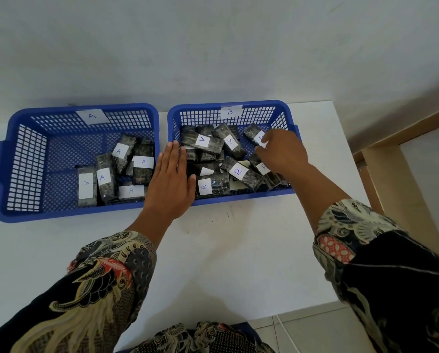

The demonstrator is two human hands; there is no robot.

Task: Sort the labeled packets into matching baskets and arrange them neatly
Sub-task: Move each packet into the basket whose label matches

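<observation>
Two blue plastic baskets stand side by side on a white table. The left basket (19, 154) carries a label A and holds several dark packets marked A (103, 179) in its right half. The right basket (279, 108), labelled B, holds a jumbled pile of dark packets, some marked A (203, 141) and some marked B (240, 171). My left hand (171, 182) lies flat with fingers straight over the gap between the baskets and holds nothing. My right hand (281, 151) reaches into the right basket, fingertips touching a packet (254, 133) at the back right; whether it grips it I cannot tell.
The white table (238, 250) ends at a grey wall behind the baskets. To the right lies the table's edge, with a wooden frame (381, 169) and tiled floor (328, 329) beyond. Patterned sleeves cover both forearms.
</observation>
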